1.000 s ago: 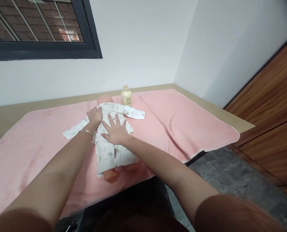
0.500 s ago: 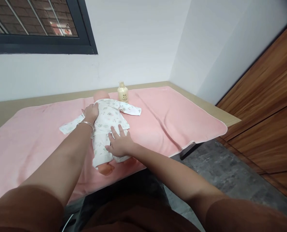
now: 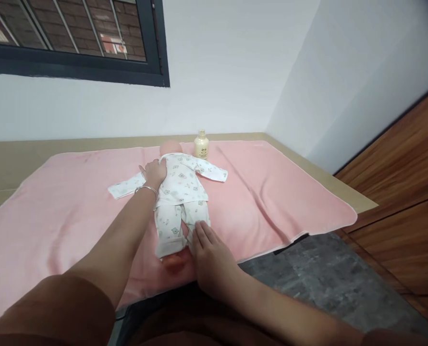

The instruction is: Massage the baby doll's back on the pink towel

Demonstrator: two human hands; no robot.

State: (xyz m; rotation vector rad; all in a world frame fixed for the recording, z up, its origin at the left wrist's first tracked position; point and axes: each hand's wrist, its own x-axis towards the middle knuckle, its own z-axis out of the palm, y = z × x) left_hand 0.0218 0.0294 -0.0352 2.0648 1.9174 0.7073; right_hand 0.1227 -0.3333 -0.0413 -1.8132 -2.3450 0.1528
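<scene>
A baby doll (image 3: 171,147) lies on a pink blanket (image 3: 102,211), its head toward the wall. It wears a white printed top (image 3: 181,178) with sleeves spread sideways and matching trousers (image 3: 170,226). My left hand (image 3: 155,172), with a bangle at the wrist, rests against the doll's upper side near the shoulder; its fingers are apart and partly hidden. Over the lower trouser leg on the right lies my right hand (image 3: 210,254), fingers stretched out and side by side. That hand covers the leg's end. One orange-brown foot (image 3: 173,263) shows below the other cuff.
A cream pump bottle (image 3: 201,145) stands beside the doll's head. The blanket covers most of a wooden table (image 3: 358,199) set against white walls. A dark-framed window (image 3: 156,62) is at upper left, wooden panels (image 3: 408,192) at right.
My right hand has slid from the top's lower hem down the trouser leg toward me, and its spread fingers have come together. My left hand stays at the doll's side. The view has shifted slightly.
</scene>
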